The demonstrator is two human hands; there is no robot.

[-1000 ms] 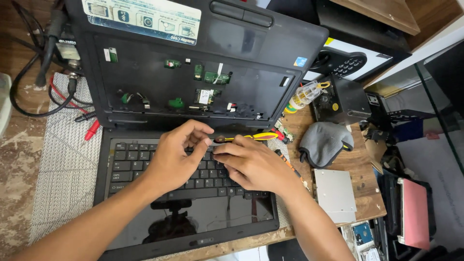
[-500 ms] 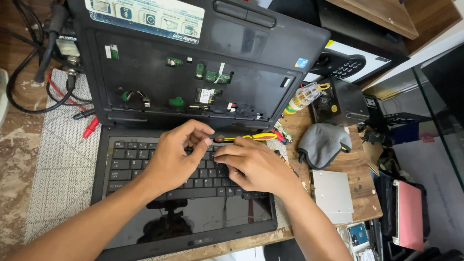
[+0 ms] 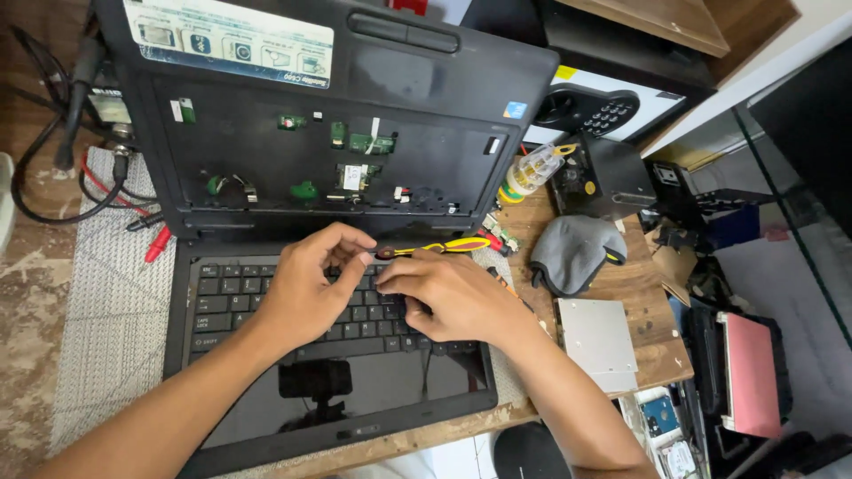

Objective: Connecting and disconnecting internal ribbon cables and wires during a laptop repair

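Looking down at a black laptop (image 3: pixel 266 177) that's been stripped, with the top cover off and small green boards showing in the bare base. The loose keyboard (image 3: pixel 266 302) lies on what looks like the laptop's dark glossy screen, and both hands are on it.

The left hand (image 3: pixel 306 288) rests on the middle keys with its fingers curled in, thumb and index tip pressed together at the keyboard's top edge, seemingly pinching something too small to make out. The right hand (image 3: pixel 453 297) lies flat just beside it, fingers held together and pointing toward the left fingertips, so the two hands nearly touch. Can't tell if the right hand is gripping anything.

A yellow-and-red screwdriver (image 3: pixel 444 247) lies just above the right hand's knuckles, along the keyboard's top edge.

On the wooden table (image 3: pixel 661 355) to the right: a grey cloth pouch (image 3: pixel 572 253), a flat silver drive (image 3: pixel 599 341), a small bottle (image 3: pixel 532 168). Red probes (image 3: pixel 155 244) sit on the left, on a grey mat (image 3: pixel 115 337).
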